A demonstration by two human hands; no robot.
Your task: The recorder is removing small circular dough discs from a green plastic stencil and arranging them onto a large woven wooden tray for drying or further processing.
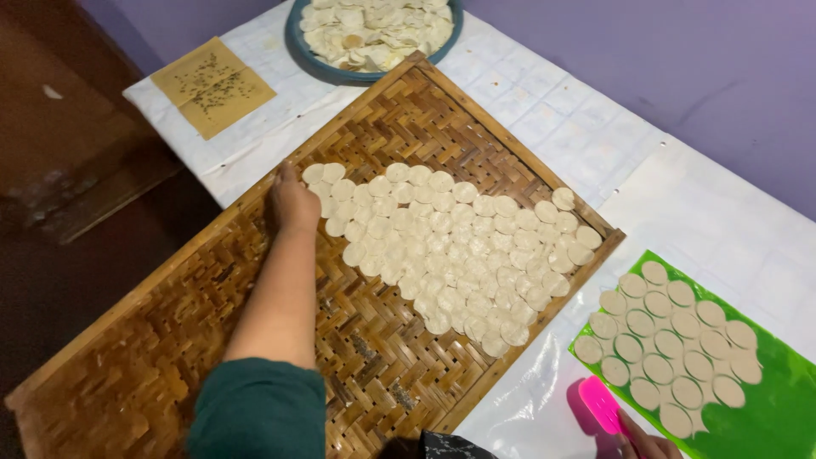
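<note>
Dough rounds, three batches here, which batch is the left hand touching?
The batch on the woven bamboo tray: the left hand rests at its far-left edge.

Pale round dough discs (450, 246) overlapping flat across woven bamboo tray (170, 340)

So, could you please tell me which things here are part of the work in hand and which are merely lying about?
In use:
left hand
dough discs
woven bamboo tray
right hand
pink cutter
green sheet

Lying about:
bowl of scraps
brown card
</note>
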